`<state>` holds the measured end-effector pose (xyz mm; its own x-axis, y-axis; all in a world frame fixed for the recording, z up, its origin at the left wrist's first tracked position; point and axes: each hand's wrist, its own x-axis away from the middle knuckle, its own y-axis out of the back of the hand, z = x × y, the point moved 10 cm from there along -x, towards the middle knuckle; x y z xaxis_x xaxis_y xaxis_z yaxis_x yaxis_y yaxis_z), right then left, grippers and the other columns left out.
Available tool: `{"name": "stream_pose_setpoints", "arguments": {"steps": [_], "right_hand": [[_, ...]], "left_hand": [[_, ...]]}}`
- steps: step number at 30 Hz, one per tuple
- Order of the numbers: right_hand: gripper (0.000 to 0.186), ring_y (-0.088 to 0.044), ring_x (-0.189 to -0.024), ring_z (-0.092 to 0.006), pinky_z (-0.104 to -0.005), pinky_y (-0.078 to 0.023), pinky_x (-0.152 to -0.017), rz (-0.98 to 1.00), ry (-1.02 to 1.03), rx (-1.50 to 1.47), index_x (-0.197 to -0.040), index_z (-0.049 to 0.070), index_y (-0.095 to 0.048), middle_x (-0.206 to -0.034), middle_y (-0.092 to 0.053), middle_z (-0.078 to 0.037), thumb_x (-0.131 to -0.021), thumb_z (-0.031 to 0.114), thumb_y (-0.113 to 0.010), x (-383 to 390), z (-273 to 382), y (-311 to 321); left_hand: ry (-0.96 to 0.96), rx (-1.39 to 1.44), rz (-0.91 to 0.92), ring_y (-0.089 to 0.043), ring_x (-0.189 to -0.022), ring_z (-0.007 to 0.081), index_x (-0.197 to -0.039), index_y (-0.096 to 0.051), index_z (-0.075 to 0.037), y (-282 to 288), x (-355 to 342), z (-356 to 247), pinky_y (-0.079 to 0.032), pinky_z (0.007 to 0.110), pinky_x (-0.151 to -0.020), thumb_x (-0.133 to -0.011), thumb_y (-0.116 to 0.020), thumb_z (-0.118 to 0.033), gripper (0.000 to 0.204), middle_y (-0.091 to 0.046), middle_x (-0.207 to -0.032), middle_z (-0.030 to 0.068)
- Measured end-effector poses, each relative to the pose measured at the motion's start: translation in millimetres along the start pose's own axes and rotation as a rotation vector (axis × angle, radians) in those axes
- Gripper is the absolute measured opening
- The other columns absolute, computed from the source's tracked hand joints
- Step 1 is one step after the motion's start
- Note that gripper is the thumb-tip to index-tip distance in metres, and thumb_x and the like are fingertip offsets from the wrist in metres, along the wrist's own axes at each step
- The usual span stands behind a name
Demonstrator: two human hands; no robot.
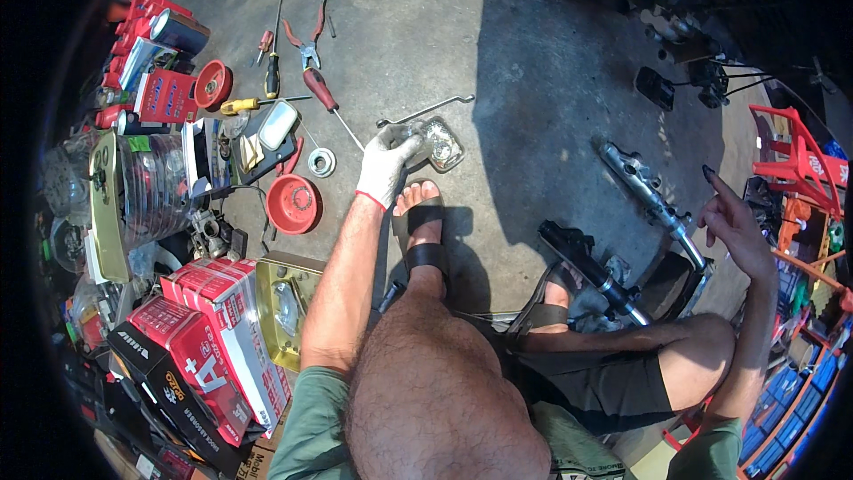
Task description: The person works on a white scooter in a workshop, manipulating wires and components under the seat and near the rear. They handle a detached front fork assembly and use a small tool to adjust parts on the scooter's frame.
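My left hand [391, 160], in a white work glove, has its fingers curled at the left edge of a small clear container [443, 146] full of little shiny metal parts. Just beyond it lies a double-ended wrench [426, 111]. A screwdriver with a red and black handle [320, 89] points its shaft toward the glove. My right hand [733, 224] is bare and raised on the right, index finger stretched out with a dark fingertip, the other fingers partly bent and nothing in them. Beneath it on the floor are two motorcycle fork legs, one silver [647, 191] and one black [577, 258].
Left of the glove are pliers [309, 52], a yellow-handled screwdriver [240, 107], red bowls [292, 204] [213, 84] and a solder-like spool [322, 162]. Red boxes [191, 347] and a gold tin [289, 307] crowd the lower left. A red plastic chair [800, 160] stands at right.
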<state>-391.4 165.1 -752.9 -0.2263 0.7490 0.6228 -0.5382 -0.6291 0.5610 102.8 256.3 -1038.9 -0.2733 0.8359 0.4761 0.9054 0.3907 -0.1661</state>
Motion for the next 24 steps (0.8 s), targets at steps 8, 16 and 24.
{"name": "stream_pose_setpoints", "arguments": {"steps": [8, 16, 24], "right_hand": [[0.069, -0.057, -0.071, -0.0115, -0.0263, -0.051, -0.067, -0.002, -0.001, 0.011, -0.159, 0.001, -0.025, -0.091, -0.060, -0.008, -0.101, 0.015, -0.060, -0.7, -1.8, 0.9], [0.068, -0.057, -0.071, -0.0112, -0.0260, -0.051, -0.066, -0.021, -0.002, -0.005, -0.159, 0.001, -0.027, -0.090, -0.060, -0.008, -0.100, 0.013, -0.059, -2.7, -8.2, 3.6], [0.070, -0.055, -0.071, -0.0118, -0.0256, -0.050, -0.061, -0.045, 0.014, -0.013, -0.160, 0.003, -0.026, -0.088, -0.057, -0.007, -0.099, 0.013, -0.059, -2.7, -19.1, 6.4]], "left_hand": [[0.052, 0.110, 0.035, -0.069, -0.097, 0.0183, -0.121, -0.064, 0.003, -16.5, -0.3, 5.0, -0.057, 0.030, -0.085, -0.093, -0.069, -0.008, 0.031, -0.070, -0.111, 0.0115], [0.010, -0.024, 0.042, -0.068, -0.097, 0.0176, -0.120, -0.067, 0.003, -26.9, 0.9, -1.3, -0.055, 0.032, -0.085, -0.090, -0.072, -0.013, 0.035, -0.073, -0.107, 0.0110], [0.016, 0.247, -0.063, -0.070, -0.096, 0.0183, -0.119, -0.068, 0.001, -50.2, 7.0, -2.2, -0.057, 0.032, -0.086, -0.087, -0.071, -0.004, 0.032, -0.073, -0.107, 0.0094]]}}
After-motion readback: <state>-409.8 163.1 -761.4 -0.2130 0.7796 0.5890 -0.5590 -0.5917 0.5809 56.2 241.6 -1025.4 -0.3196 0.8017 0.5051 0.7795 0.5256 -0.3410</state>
